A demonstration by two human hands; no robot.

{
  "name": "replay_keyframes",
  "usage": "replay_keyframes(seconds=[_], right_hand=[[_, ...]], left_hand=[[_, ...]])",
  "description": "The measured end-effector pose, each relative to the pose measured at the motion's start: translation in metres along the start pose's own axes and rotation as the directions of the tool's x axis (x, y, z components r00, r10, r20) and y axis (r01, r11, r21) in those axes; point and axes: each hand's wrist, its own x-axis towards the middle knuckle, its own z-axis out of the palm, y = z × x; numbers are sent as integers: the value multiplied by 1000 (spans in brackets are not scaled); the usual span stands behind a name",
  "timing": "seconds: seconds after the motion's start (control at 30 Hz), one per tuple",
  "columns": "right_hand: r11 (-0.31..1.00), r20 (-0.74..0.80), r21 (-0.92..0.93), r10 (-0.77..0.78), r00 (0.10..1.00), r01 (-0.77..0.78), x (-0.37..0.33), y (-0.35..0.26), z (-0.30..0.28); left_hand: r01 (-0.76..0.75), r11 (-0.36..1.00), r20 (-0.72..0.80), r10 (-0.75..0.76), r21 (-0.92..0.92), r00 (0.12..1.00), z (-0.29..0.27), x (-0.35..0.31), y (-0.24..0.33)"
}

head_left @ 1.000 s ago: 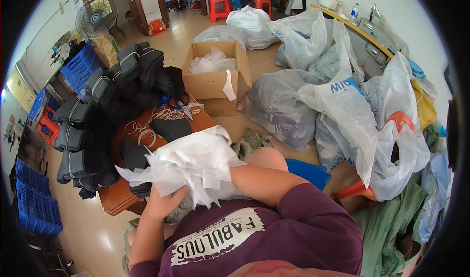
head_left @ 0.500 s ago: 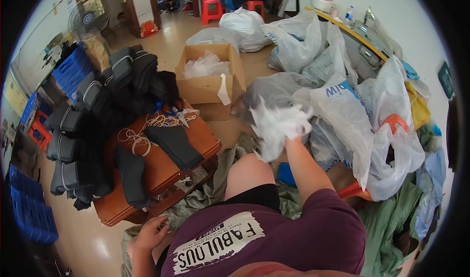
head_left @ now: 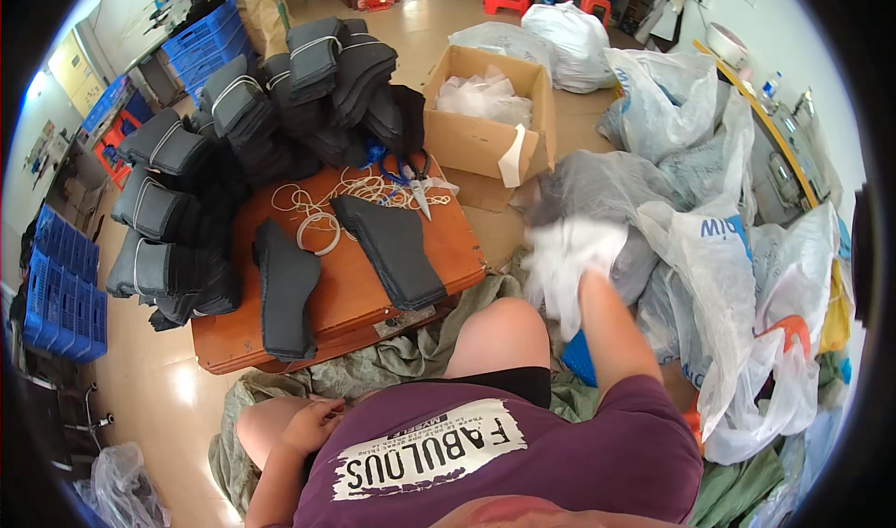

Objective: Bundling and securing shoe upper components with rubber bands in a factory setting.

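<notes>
My right hand (head_left: 597,274) is closed on a crumpled bunch of thin white sheeting (head_left: 567,259). It is blurred, so I cannot tell whether it is film or cloth. The bunch hangs beyond my right knee, in front of a greyish translucent plastic bag (head_left: 597,187). On my left thigh lies my left hand (head_left: 315,425), holding nothing, its fingers loosely extended. Ahead, a low orange-brown table (head_left: 359,281) bears two small stacks of dark grey shaped pads, the left stack (head_left: 285,290) and the right stack (head_left: 392,248). Behind them are tangled cream cord (head_left: 313,201) and blue-handled scissors (head_left: 415,189).
Tied bundles of dark pads (head_left: 154,206) crowd the table's left and back. A cardboard box (head_left: 485,159) with white sheeting stands beyond it. Large plastic bags (head_left: 705,276) fill the right side. Blue crates (head_left: 61,290) stand far left; green cloth (head_left: 373,360) lies below the table.
The whole view has swung left, shifting the scene rightward. My left hand has settled onto my thigh. The right hand still grips the white sheeting, which has swayed slightly.
</notes>
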Motion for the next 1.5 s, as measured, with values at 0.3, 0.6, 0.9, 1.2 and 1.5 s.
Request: replay_keyframes(seconds=[0.3, 0.6, 0.9, 1.2, 1.5], right_hand=[[977, -334, -182, 42, 942, -108, 209, -106, 38], [887, -61, -447, -162, 985, 118, 57, -39, 148], [715, 363, -596, -167, 917, 366, -121, -121, 223], [342, 439, -870, 208, 874, 355, -136, -168, 266], [361, 278, -920, 318, 906, 155, -140, -176, 285]], left_hand=[[44, 998, -37, -43, 40, 998, 10, 0, 2], [-6, 999, -74, 9, 41, 997, 12, 4, 0], [-33, 998, -38, 35, 56, 999, 12, 18, 13], [-34, 998, 67, 30, 53, 997, 8, 20, 20], [-62, 992, 120, 49, 110, 992, 5, 22, -1]])
